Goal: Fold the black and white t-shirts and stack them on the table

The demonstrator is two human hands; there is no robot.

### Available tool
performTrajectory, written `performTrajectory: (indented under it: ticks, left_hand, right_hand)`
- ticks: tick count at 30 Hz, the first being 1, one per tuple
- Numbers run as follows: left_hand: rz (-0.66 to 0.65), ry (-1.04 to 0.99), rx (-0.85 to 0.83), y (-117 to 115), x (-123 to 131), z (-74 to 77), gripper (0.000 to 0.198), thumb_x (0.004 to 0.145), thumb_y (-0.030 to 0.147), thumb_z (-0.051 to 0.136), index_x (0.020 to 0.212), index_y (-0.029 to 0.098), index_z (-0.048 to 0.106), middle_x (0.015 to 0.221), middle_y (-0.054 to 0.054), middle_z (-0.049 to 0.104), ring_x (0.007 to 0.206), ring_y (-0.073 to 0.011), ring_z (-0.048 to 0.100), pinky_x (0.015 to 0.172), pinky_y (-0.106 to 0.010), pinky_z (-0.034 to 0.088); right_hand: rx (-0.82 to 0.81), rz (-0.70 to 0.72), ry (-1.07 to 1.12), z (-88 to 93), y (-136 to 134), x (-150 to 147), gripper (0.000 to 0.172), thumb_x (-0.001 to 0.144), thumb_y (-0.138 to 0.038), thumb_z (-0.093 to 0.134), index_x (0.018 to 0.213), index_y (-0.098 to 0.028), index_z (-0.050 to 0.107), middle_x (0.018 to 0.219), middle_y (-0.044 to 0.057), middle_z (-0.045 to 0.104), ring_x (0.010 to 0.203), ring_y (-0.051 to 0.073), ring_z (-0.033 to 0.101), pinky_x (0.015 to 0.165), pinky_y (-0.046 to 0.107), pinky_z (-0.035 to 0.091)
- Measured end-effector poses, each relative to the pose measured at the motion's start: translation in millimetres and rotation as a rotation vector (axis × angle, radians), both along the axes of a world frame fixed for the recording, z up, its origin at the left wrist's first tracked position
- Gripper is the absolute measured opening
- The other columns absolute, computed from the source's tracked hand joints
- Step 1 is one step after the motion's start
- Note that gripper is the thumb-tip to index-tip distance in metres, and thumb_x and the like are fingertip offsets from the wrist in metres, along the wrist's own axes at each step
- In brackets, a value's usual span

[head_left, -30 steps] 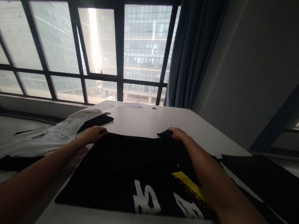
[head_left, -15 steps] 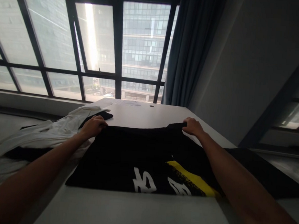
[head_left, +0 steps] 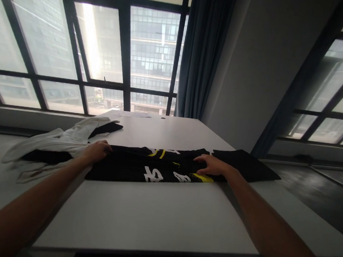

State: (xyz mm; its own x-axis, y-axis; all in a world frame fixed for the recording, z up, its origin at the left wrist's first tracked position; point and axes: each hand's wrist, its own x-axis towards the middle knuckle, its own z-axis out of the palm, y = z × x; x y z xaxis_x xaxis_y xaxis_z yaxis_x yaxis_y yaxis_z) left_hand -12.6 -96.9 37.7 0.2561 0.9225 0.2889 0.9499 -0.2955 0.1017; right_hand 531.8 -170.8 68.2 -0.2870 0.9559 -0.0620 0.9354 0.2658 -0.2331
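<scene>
A black shirt (head_left: 126,170) with white lettering and yellow streaks lies folded into a low, wide strip across the white table. My left hand (head_left: 97,151) is at the strip's left end, its fingers closed on the upper edge of the cloth. Toward the right end, my right hand (head_left: 211,165) rests over the printed part with thumb and fingers apart. Beyond that hand a plain black section of cloth (head_left: 246,165) spreads out flat to the right; whether it belongs to the same shirt I cannot tell.
White garments (head_left: 60,141) with black parts lie heaped at the left side of the table (head_left: 152,218). Papers (head_left: 137,114) are at its far end, near a small dark round spot (head_left: 163,118). Windows and a blue curtain (head_left: 199,55) stand behind.
The upper part of the shirt, held up by both hands before, has come down over the rest, making a narrower strip. My right hand has let go and opened. The view has swung right.
</scene>
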Motion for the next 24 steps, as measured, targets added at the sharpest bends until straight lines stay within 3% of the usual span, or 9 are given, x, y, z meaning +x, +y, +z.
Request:
performTrajectory:
  ticks: [5, 7, 11, 14, 16, 19, 21, 24]
  left_hand:
    - [0.023, 0.005, -0.008, -13, 0, 0.8, 0.03, 0.073, 0.029, 0.054, 0.093, 0.027, 0.076, 0.106, -0.003, 0.07, 0.097, -0.0242, 0.067, 0.081, -0.031, 0.051]
    - [-0.006, -0.02, -0.009, -13, -3, 1.2, 0.03, 0.074, 0.031, 0.054, 0.094, 0.028, 0.076, 0.103, -0.003, 0.071, 0.094, -0.023, 0.067, 0.081, -0.03, 0.051]
    - [-0.033, -0.061, 0.07, -16, -9, 4.8, 0.033, 0.08, 0.035, 0.049, 0.098, 0.028, 0.076, 0.106, -0.002, 0.07, 0.096, -0.0228, 0.066, 0.084, -0.031, 0.051]
    - [-0.027, 0.04, 0.063, -23, -7, 7.5, 0.034, 0.08, 0.034, 0.048, 0.097, 0.028, 0.077, 0.106, -0.004, 0.07, 0.099, -0.0254, 0.065, 0.09, -0.035, 0.049]
    - [-0.036, 0.082, 0.044, -27, -1, 6.7, 0.035, 0.083, 0.038, 0.048, 0.099, 0.027, 0.077, 0.109, -0.006, 0.07, 0.104, -0.0283, 0.064, 0.095, -0.04, 0.047]
    - [-0.151, 0.009, 0.017, -32, 12, -0.5, 0.049, 0.088, 0.053, 0.044, 0.119, 0.025, 0.07, 0.128, -0.008, 0.065, 0.12, -0.0296, 0.057, 0.106, -0.043, 0.04]
    - [-0.228, -0.019, -0.078, -34, 21, -7.9, 0.06, 0.089, 0.06, 0.041, 0.133, 0.024, 0.06, 0.144, -0.009, 0.055, 0.133, -0.0282, 0.048, 0.113, -0.043, 0.032]
    - [-0.225, 0.028, -0.26, -35, 29, -17.4, 0.067, 0.089, 0.062, 0.036, 0.143, 0.024, 0.05, 0.158, -0.008, 0.036, 0.145, -0.0279, 0.031, 0.119, -0.047, 0.02]
  right_hand:
    - [0.137, 0.11, -0.028, -7.6, -8, -19, 0.021, 0.079, -0.026, 0.064, 0.096, -0.019, 0.076, 0.107, 0.008, 0.07, 0.098, 0.023, 0.064, 0.089, 0.03, 0.048]
    - [0.214, 0.089, -0.003, -7.3, -9, -21, 0.02, 0.083, -0.022, 0.057, 0.093, -0.019, 0.074, 0.101, 0.008, 0.071, 0.093, 0.022, 0.065, 0.085, 0.03, 0.048]
    - [0.37, 0.04, 0.12, -2.0, -10, -14, 0.026, 0.089, -0.023, 0.049, 0.102, -0.019, 0.071, 0.107, 0.009, 0.071, 0.096, 0.022, 0.065, 0.087, 0.031, 0.047]
    - [0.194, 0.046, 0.093, 2.9, -15, -7, 0.025, 0.086, -0.032, 0.056, 0.098, -0.02, 0.074, 0.101, 0.008, 0.074, 0.089, 0.022, 0.066, 0.083, 0.031, 0.049]
    - [0.032, 0.046, 0.037, 6.3, -19, -6, 0.032, 0.083, -0.045, 0.061, 0.095, -0.02, 0.075, 0.097, 0.008, 0.074, 0.084, 0.023, 0.067, 0.079, 0.031, 0.051]
    - [0.006, -0.084, -0.046, 7.5, -26, -12, 0.062, 0.085, -0.068, 0.049, 0.116, -0.018, 0.071, 0.115, 0.014, 0.07, 0.1, 0.03, 0.066, 0.086, 0.038, 0.05]
    - [-0.053, -0.224, -0.127, 1.5, -29, -23, 0.082, 0.087, -0.076, 0.036, 0.138, -0.016, 0.056, 0.136, 0.02, 0.058, 0.12, 0.037, 0.057, 0.098, 0.046, 0.045]
    - [-0.235, -0.389, -0.236, -18.0, -28, -44, 0.096, 0.084, -0.083, 0.029, 0.156, -0.019, 0.028, 0.157, 0.023, 0.03, 0.136, 0.045, 0.04, 0.105, 0.058, 0.037]
